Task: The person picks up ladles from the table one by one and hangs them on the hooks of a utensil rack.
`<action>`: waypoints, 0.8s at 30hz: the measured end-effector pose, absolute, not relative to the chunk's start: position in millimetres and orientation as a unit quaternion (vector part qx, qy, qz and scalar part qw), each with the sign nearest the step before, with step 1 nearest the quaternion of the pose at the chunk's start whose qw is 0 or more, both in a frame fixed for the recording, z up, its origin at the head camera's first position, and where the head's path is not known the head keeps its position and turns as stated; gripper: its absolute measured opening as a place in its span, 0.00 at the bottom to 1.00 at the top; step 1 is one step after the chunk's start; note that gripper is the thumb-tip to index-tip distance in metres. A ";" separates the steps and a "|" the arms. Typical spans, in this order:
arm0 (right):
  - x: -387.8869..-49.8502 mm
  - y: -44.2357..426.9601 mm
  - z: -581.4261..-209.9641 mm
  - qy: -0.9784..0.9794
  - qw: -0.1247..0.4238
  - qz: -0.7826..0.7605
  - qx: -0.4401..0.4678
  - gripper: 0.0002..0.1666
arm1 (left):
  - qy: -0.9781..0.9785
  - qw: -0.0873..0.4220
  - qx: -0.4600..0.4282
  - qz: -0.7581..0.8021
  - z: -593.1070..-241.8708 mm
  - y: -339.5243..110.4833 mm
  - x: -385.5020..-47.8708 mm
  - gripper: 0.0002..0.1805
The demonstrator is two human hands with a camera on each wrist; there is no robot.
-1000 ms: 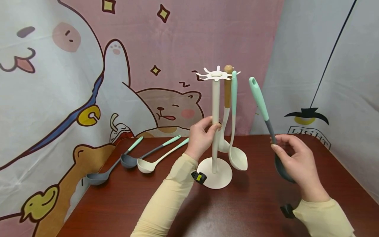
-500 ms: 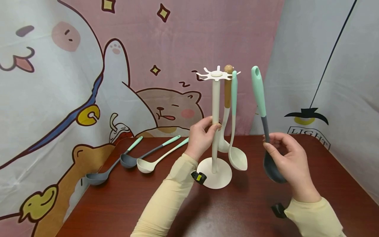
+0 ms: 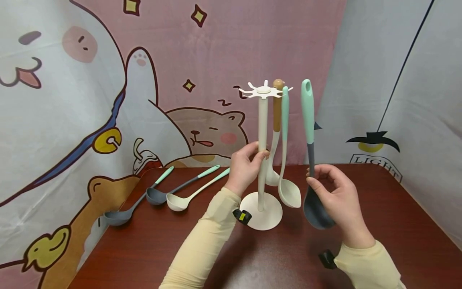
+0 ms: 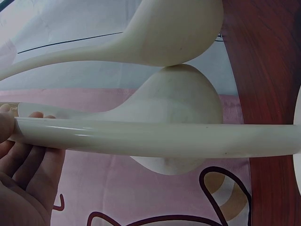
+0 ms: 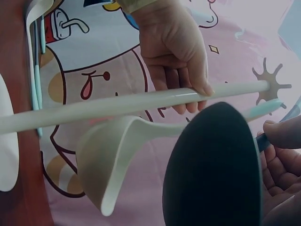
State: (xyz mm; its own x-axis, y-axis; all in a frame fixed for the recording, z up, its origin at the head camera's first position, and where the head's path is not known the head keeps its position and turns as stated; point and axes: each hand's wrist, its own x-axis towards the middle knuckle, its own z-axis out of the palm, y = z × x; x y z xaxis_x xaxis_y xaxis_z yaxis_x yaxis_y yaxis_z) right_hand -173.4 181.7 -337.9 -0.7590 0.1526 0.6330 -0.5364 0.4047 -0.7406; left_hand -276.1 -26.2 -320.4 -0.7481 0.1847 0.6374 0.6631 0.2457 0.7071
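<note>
My left hand [image 3: 246, 166] grips the pole of a white utensil rack [image 3: 263, 120] about halfway up. Two ladles hang from the rack's right side: a white one with a wooden handle [image 3: 277, 116] and a white one with a mint handle [image 3: 290, 193]. To the right of these, my right hand [image 3: 337, 200] pinches a dark grey ladle [image 3: 317, 212] low on its stem. That ladle stands nearly upright, mint handle on top, apart from the rack's hooks. In the right wrist view its dark bowl [image 5: 214, 169] hides part of the hanging white ladle [image 5: 106, 155].
On the left of the brown table [image 3: 144, 257] lie two grey ladles with mint handles, one outer [image 3: 119, 217] and one inner [image 3: 157, 196], and a white ladle [image 3: 178, 202]. A printed curtain [image 3: 216, 48] hangs behind the table.
My right hand has moved left toward the rack with the grey ladle. The ladle has swung from leaning left to nearly upright. My left hand has stayed on the pole.
</note>
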 end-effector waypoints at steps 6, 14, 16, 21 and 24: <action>-174.4 176.0 -341.3 -0.769 0.322 0.535 0.136 0.14 | -0.758 0.219 -0.281 -0.546 -320.9 -26.1 -276.3 0.05; -177.0 169.9 -345.4 -0.767 0.323 0.535 0.146 0.14 | -0.759 0.220 -0.280 -0.545 -321.4 -26.1 -276.9 0.05; -177.4 168.4 -345.9 -0.767 0.321 0.536 0.146 0.14 | -0.760 0.219 -0.279 -0.544 -321.2 -26.2 -276.5 0.05; -178.1 165.2 -346.6 -0.769 0.320 0.534 0.147 0.13 | -0.761 0.221 -0.279 -0.543 -321.3 -26.4 -276.2 0.05; -178.8 163.3 -347.1 -0.765 0.321 0.536 0.152 0.13 | -0.760 0.222 -0.280 -0.543 -321.3 -26.5 -276.7 0.05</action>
